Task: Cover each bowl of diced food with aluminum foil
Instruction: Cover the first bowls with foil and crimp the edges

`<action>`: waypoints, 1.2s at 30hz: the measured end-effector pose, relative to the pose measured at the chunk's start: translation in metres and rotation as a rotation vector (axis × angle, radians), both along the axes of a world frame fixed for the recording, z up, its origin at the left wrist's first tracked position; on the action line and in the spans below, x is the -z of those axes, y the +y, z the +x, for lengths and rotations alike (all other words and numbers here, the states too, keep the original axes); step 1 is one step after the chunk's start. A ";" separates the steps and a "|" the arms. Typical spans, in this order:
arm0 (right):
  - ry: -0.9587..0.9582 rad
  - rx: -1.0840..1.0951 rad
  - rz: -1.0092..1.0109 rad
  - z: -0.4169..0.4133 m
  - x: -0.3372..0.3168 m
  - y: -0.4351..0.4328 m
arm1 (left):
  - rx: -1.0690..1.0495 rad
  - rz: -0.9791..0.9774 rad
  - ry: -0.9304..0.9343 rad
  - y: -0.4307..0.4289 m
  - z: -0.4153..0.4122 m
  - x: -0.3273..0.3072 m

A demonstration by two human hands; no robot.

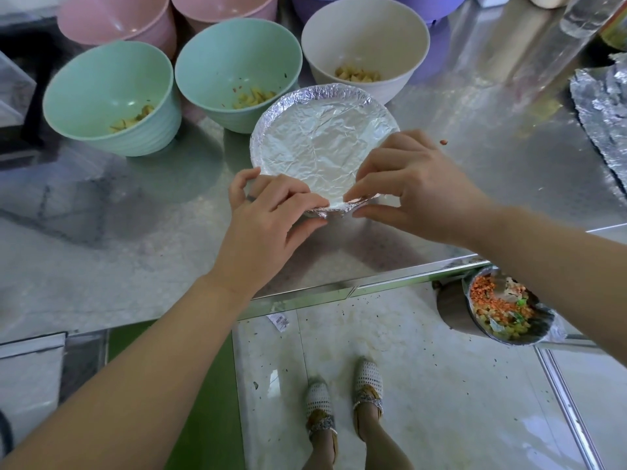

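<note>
At the frame's centre, the left hand [268, 212] and right hand [407, 188] pinched the foil [322, 144] over one bowl's near rim; three open bowls [237, 76] above waited uncovered.

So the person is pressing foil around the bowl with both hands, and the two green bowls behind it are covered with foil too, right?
Not quite. The head view shows both hands, left hand and right hand, pressing the crinkled silver foil around the near rim, but the two mint-green ribbed bowls behind it are uncovered, with diced food showing inside.
</note>
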State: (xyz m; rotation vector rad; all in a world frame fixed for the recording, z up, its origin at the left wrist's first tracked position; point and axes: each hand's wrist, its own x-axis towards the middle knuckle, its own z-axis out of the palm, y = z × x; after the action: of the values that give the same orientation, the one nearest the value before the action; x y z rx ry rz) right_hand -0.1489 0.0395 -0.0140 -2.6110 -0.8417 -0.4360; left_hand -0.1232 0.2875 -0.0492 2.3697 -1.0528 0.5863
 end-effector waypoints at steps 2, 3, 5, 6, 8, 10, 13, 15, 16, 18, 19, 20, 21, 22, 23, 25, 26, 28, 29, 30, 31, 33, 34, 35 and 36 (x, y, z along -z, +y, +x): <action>-0.010 -0.012 0.005 0.000 0.002 0.005 | -0.004 0.000 -0.004 0.001 0.001 -0.001; -0.014 -0.014 0.013 0.001 0.003 0.007 | -0.005 0.002 -0.007 0.001 0.002 -0.002; -0.024 -0.008 0.030 0.001 0.004 0.010 | -0.005 -0.001 -0.010 0.000 0.004 -0.003; -0.029 -0.003 0.037 0.001 0.004 0.011 | -0.005 -0.003 -0.010 -0.001 0.005 -0.004; -0.037 0.011 0.055 0.001 0.005 0.013 | -0.011 -0.006 -0.003 -0.002 0.006 -0.004; -0.039 0.022 0.072 0.000 0.006 0.015 | -0.023 -0.008 0.016 -0.004 0.005 -0.004; -0.029 0.024 0.080 -0.001 0.007 0.018 | -0.033 -0.007 0.043 -0.008 0.004 -0.005; -0.025 0.017 0.076 -0.001 0.006 0.018 | -0.020 0.007 0.075 -0.008 0.006 -0.007; -0.026 0.014 0.073 -0.001 0.006 0.019 | -0.006 0.016 0.093 -0.008 0.007 -0.009; -0.025 0.009 0.067 0.000 0.005 0.018 | 0.033 0.023 0.123 -0.005 0.010 -0.011; -0.023 0.008 0.062 0.000 0.005 0.018 | 0.049 0.020 0.130 -0.004 0.011 -0.012; -0.021 0.008 0.058 0.000 0.004 0.018 | 0.059 0.014 0.131 -0.003 0.012 -0.012; -0.021 0.009 0.057 0.000 0.004 0.018 | 0.062 0.009 0.128 -0.002 0.012 -0.012; -0.024 0.010 0.057 0.000 0.003 0.018 | 0.060 0.004 0.124 -0.003 0.012 -0.011; -0.027 0.011 0.058 -0.001 0.003 0.019 | 0.055 -0.001 0.121 -0.004 0.012 -0.010; -0.029 0.016 0.051 -0.001 0.002 0.020 | 0.044 -0.009 0.116 -0.007 0.010 -0.010; -0.028 0.018 0.043 -0.001 0.001 0.020 | 0.038 -0.011 0.114 -0.009 0.010 -0.009; -0.023 0.017 0.022 -0.002 0.000 0.020 | 0.033 -0.013 0.110 -0.009 0.009 -0.009; -0.014 0.011 0.009 -0.001 -0.002 0.019 | 0.032 -0.013 0.108 -0.009 0.008 -0.009; 0.000 0.003 -0.006 -0.001 -0.003 0.017 | 0.031 -0.012 0.107 -0.009 0.008 -0.010; 0.015 -0.005 -0.020 -0.001 -0.005 0.017 | 0.030 -0.011 0.108 -0.008 0.008 -0.010; 0.030 -0.005 -0.030 -0.001 -0.006 0.017 | 0.025 -0.010 0.112 -0.008 0.008 -0.010; 0.026 0.003 -0.023 -0.001 -0.007 0.018 | 0.024 -0.011 0.112 -0.008 0.008 -0.010; 0.016 0.010 -0.013 0.000 -0.006 0.019 | 0.023 -0.013 0.111 -0.008 0.008 -0.010; 0.002 0.013 -0.004 0.000 -0.006 0.020 | 0.022 -0.016 0.110 -0.009 0.007 -0.010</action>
State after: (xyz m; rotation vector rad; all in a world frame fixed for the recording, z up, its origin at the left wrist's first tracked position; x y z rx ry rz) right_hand -0.1486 0.0597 -0.0084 -2.6217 -0.8263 -0.4360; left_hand -0.1160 0.2790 -0.0389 2.3446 -1.0209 0.4487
